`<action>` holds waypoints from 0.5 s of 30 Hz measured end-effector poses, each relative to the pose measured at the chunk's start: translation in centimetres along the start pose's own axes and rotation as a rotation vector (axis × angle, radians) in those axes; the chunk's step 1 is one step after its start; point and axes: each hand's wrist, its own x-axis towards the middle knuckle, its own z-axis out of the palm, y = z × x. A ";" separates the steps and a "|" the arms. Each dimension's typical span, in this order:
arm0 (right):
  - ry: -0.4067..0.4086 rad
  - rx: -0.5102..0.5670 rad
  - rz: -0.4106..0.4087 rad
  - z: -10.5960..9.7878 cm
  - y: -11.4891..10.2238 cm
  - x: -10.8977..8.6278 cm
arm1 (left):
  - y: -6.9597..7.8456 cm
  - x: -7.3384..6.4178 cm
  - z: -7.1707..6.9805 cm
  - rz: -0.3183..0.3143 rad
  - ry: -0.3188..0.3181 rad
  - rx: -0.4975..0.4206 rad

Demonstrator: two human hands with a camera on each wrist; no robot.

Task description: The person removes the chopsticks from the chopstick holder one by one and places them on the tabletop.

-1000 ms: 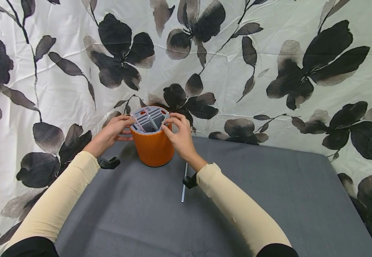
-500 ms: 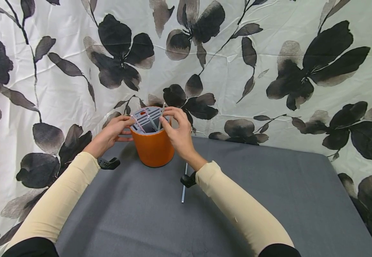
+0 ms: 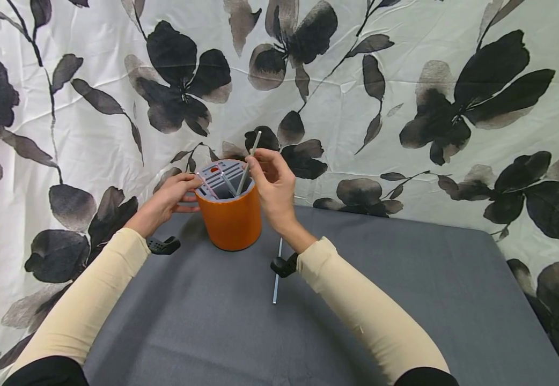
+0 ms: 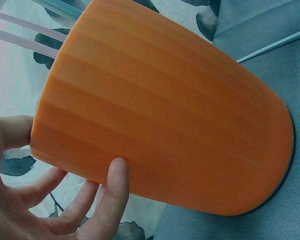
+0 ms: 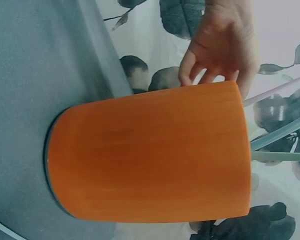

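Note:
An orange round holder (image 3: pixel 228 225) with a grey slotted top (image 3: pixel 228 167) stands upright on the table in the head view. My left hand (image 3: pixel 170 195) holds it at the left side of the rim; in the left wrist view, one finger (image 4: pixel 117 175) lies against its orange wall. Between thumb and fingers, my right hand (image 3: pixel 277 185) pinches a thin pale green stick (image 3: pixel 257 140), tilted, its lower end inside the holder's opening. Pinkish sticks (image 3: pixel 207 186) and a bluish one (image 5: pixel 280 132) also stick out of the top. The lower parts of the sticks are hidden.
A thin light-coloured stick (image 3: pixel 275 289) lies on the grey table (image 3: pixel 381 289), partly hidden by the right wrist's black camera (image 3: pixel 284 266). Behind the table hangs a white floral cloth (image 3: pixel 347 128), close to the holder's back.
My right hand has risen and shifted slightly right, drawing the pale green stick up so that more of it shows above the holder. The left hand and the holder stay in place.

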 end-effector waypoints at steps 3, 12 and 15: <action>0.025 0.029 -0.020 -0.1 -0.3 0.4 | 0.0 0.0 0.0 0.002 -0.004 -0.002; 0.142 0.110 -0.045 -0.9 -1.3 1.4 | 0.0 -0.2 -0.1 0.002 -0.009 0.002; 0.202 0.152 -0.026 -1.2 -1.6 1.8 | -0.1 -0.2 -0.2 0.005 -0.012 0.009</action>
